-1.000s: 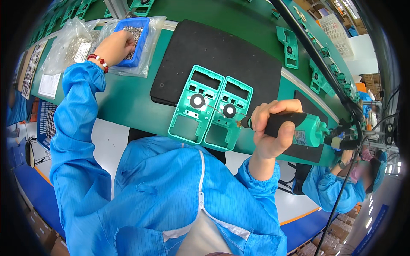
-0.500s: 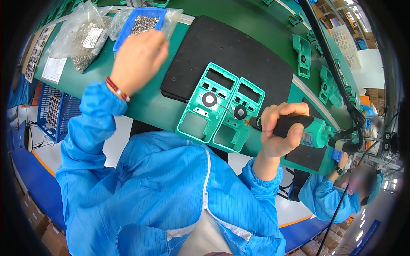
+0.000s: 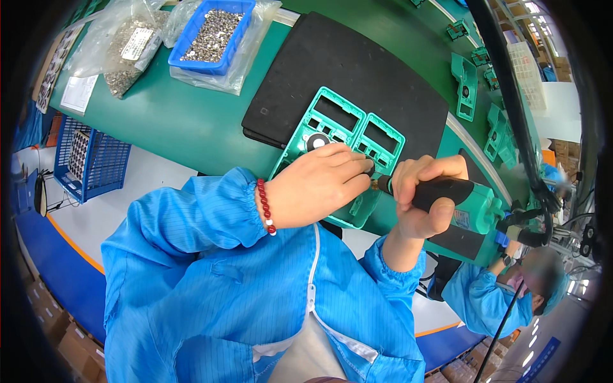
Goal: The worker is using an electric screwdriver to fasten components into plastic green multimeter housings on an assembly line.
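Two joined green plastic housings (image 3: pixel 345 100) lie on the table, partly over a black mat. My left hand (image 3: pixel 313 188) reaches across them with its fingers together, covering their lower part. Its fingertips meet near the tip of an electric screwdriver; whatever they pinch is hidden. A round black-and-white speaker (image 3: pixel 317 142) shows just above the knuckles. My right hand (image 3: pixel 418 204) is wrapped around the green and black electric screwdriver (image 3: pixel 474 207), held nearly level with its bit pointing left at the housings.
Left of the black mat (image 3: pixel 345 64) stands a blue tray (image 3: pixel 203 66) of small metal screws, beside a clear bag (image 3: pixel 128 60) of similar parts. A blue crate (image 3: pixel 105 163) is at the left. More green housings (image 3: pixel 466 89) lie right; a co-worker (image 3: pixel 488 297) sits there.
My left hand has moved from the screw tray rightward and down to the housings, by the screwdriver's tip. The right hand keeps its grip on the screwdriver. The view has shifted slightly.
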